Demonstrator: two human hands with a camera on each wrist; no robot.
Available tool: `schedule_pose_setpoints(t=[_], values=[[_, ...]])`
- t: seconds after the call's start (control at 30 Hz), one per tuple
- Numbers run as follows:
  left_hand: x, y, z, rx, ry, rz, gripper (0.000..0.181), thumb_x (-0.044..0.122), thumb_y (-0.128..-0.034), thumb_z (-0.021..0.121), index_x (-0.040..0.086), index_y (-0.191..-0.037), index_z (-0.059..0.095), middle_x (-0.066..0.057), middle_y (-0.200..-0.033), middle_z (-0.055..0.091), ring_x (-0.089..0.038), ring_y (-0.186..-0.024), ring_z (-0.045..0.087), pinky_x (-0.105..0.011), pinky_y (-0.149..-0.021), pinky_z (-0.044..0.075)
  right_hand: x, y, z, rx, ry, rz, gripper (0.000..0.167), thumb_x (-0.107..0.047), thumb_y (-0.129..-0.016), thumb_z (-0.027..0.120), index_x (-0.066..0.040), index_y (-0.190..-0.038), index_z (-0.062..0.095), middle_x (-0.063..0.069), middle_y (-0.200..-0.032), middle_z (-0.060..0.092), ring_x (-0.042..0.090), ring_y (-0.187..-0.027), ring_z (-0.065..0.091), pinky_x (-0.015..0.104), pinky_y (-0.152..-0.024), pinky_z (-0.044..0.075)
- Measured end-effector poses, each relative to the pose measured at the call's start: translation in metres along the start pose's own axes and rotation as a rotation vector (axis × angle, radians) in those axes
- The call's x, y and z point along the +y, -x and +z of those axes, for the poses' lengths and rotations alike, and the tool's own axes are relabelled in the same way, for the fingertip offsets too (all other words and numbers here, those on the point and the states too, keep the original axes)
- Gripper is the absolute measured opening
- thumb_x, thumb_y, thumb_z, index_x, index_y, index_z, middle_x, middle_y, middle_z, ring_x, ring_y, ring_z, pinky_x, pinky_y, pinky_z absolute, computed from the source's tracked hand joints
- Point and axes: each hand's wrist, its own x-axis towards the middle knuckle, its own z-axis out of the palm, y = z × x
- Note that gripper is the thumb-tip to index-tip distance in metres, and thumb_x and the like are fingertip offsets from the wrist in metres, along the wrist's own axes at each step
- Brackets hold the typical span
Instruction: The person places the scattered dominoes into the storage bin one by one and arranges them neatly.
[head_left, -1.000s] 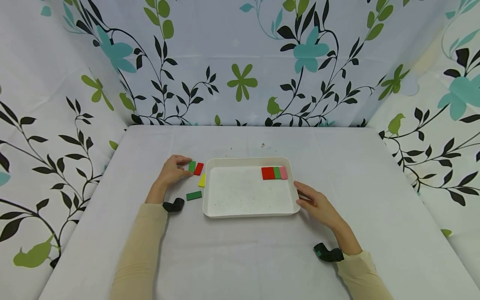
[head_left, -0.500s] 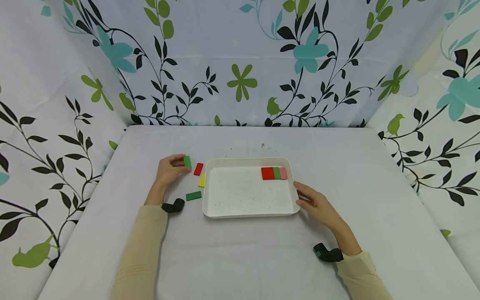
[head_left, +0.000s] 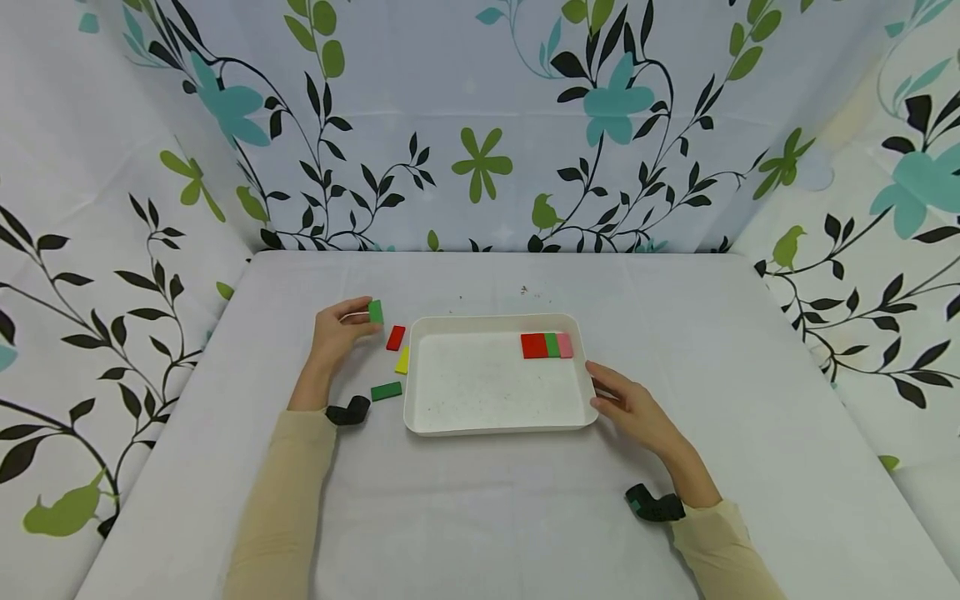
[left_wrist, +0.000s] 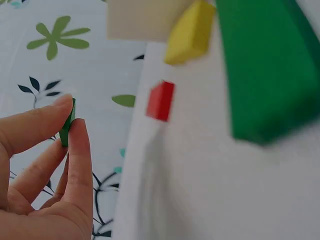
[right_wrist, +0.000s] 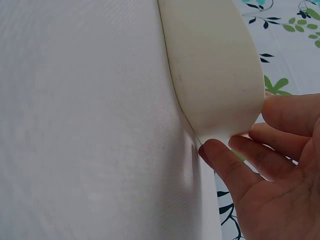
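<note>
Taking the tray's middle as the dial's centre, the left hand (head_left: 335, 335), between nine and ten o'clock, pinches a light green block (head_left: 376, 312) between thumb and fingertips. A dark green block (head_left: 386, 391) lies on the white tablecloth (head_left: 480, 517) near nine o'clock, a red block (head_left: 395, 337) between nine and ten, and a yellow block (head_left: 402, 360) at nine, right by the white tray (head_left: 465, 375). Inside the tray, toward two o'clock, a red section (head_left: 533, 346), a green piece (head_left: 552, 345) and a pink piece (head_left: 565, 345) sit side by side. Between three and four, the right hand (head_left: 637, 412) rests spread fingertips against the tray's end, gripping nothing.
</note>
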Motion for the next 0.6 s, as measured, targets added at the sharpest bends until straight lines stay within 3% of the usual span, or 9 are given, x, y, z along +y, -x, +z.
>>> schedule_pose_setpoints(t=[0.4, 0.6], values=[[0.055, 0.019, 0.025, -0.002, 0.034, 0.115, 0.053, 0.003, -0.0832, 0.074, 0.005, -0.134, 0.059, 0.000, -0.113, 0.061, -0.009, -0.098, 0.058, -0.014, -0.079, 0.052, -0.001, -0.001, 0.000, 0.002, 0.001, -0.009, 0.058, -0.005, -0.097, 0.058, 0.009, -0.147, 0.032, 0.030, -0.152, 0.032, 0.049, -0.132, 0.043, 0.015, -0.098, 0.043], [0.083, 0.031, 0.047, -0.066, 0.052, 0.178, 0.052, 0.001, -0.0824, 0.075, 0.004, -0.132, 0.060, -0.010, -0.119, 0.061, -0.012, -0.099, 0.058, -0.014, -0.076, 0.051, -0.001, 0.000, 0.000, 0.004, 0.013, -0.016, 0.057, -0.004, -0.097, 0.057, 0.009, -0.147, 0.033, 0.031, -0.152, 0.032, 0.050, -0.131, 0.044, 0.041, -0.101, 0.046]])
